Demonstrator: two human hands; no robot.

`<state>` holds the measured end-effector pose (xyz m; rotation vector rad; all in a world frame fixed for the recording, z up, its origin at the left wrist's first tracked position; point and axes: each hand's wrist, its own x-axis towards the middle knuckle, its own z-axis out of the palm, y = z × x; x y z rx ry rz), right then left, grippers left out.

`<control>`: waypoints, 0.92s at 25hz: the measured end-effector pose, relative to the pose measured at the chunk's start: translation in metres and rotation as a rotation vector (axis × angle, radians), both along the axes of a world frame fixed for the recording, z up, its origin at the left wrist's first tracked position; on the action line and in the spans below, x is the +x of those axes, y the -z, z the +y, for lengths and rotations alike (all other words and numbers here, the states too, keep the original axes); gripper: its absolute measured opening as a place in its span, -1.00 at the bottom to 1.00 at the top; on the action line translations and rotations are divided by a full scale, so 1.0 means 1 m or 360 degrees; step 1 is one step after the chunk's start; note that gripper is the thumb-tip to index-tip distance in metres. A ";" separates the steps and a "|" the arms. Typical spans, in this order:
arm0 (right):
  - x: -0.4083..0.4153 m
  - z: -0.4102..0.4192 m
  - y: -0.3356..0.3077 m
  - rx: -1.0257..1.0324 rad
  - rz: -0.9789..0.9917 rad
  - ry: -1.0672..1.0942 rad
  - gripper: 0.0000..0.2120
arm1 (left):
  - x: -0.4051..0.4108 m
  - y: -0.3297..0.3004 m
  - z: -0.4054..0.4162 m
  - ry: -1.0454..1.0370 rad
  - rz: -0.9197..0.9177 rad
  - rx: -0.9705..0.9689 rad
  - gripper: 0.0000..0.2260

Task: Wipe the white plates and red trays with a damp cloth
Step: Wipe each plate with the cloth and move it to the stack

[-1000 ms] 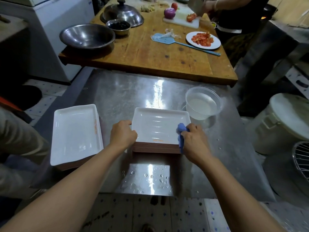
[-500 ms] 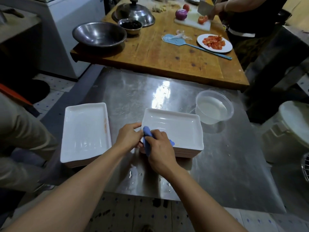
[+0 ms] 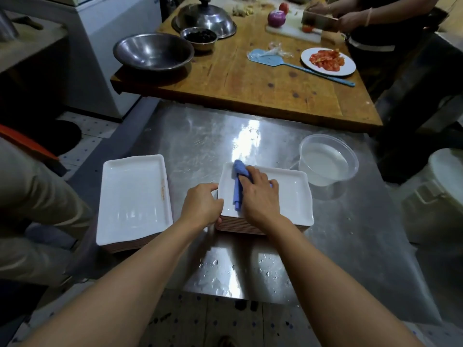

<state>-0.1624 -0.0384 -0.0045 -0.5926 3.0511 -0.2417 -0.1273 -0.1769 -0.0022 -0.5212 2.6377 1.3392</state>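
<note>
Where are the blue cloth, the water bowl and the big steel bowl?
blue cloth (image 3: 237, 190): head view, its folded middle.
water bowl (image 3: 328, 160): head view, water surface.
steel bowl (image 3: 153, 51): head view, inner bottom.

Right hand presses blue cloth on plate; left hand grips its edge.

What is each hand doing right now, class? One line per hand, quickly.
Left hand: grips the left edge of the plate topping the stack.
Right hand: holds the blue cloth on that plate.
</note>
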 end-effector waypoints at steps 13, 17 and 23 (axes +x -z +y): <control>0.040 0.062 -0.014 0.0010 -0.0120 0.0214 -0.69 | -0.003 0.010 0.001 -0.0171 0.0007 0.0063 -0.69; 0.060 0.016 -0.013 -0.0111 -0.0141 -0.0119 -0.61 | 0.000 0.005 0.005 -0.0184 0.0014 0.0084 -0.71; 0.071 0.017 -0.005 -0.0049 -0.0016 -0.0141 -0.56 | 0.003 -0.001 0.008 -0.0208 -0.0045 0.0092 -0.72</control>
